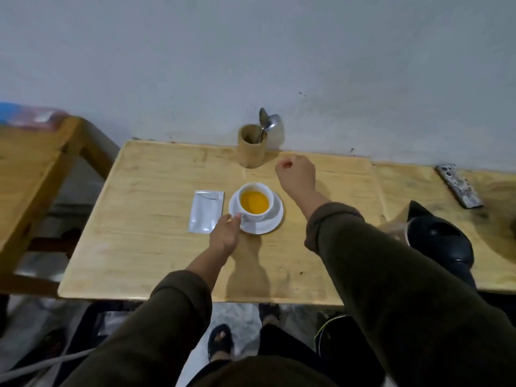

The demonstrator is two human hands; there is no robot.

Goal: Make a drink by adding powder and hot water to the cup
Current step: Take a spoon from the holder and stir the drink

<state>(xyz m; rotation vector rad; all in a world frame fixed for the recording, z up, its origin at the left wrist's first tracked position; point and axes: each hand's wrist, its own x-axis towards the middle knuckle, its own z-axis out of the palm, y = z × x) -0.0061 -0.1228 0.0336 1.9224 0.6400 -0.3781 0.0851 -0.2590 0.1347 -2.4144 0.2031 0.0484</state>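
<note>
Silver sachet (206, 211) is lying flat on the wooden table (156, 258), just left of the white saucer (272, 221). Next comes the left hand (225, 234), its fingertips touching the saucer's near-left rim beside the white cup (254, 201), which is sitting on the saucer and holding yellow-orange liquid. Behind the cup, a bamboo holder (251, 148) is standing by the wall with spoons (268, 123) in it. Right of that, the right hand (296, 176) is hovering with fingers loosely curled, holding nothing. Farther right, a black kettle (438, 236) is sitting at the table's edge.
</note>
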